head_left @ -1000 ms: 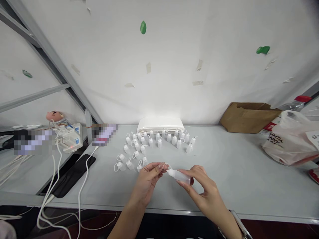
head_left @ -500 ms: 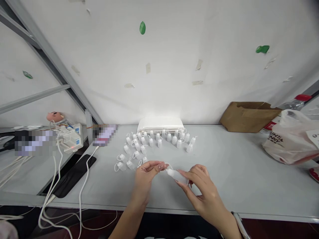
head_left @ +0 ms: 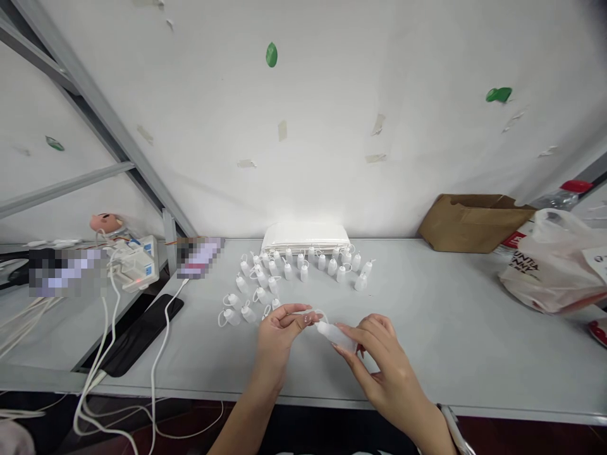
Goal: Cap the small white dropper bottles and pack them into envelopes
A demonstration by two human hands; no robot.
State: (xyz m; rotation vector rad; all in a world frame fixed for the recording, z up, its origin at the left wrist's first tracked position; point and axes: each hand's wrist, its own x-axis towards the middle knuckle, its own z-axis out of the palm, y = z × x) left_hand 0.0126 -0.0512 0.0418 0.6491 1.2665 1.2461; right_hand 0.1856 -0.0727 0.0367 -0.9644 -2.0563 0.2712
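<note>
A small translucent white squeeze bottle (head_left: 337, 337) lies tilted in the fingers of my right hand (head_left: 386, 354), its neck pointing left. From its neck a thin white strap loops up and over toward my left hand (head_left: 282, 328). The left thumb and fingers pinch at the strap's end by the bottle's tip; the cap there is mostly covered by the fingertips. Beyond my hands stand several similar small bottles (head_left: 304, 273) with looped straps, in loose rows. A few of them (head_left: 231, 316) are just left of my left hand.
A white stack of flat sheets or bags (head_left: 306, 235) rests against the wall behind the bottles. On the right are a brown paper bag (head_left: 469, 221) and a white plastic bag (head_left: 550, 272). A black phone-like slab (head_left: 142, 335), cables and a power strip (head_left: 137, 265) lie on the left.
My left fingers have shifted slightly at the strap's end, the index finger lifting a little. The bottle stays in my right hand, nearly unmoved.
</note>
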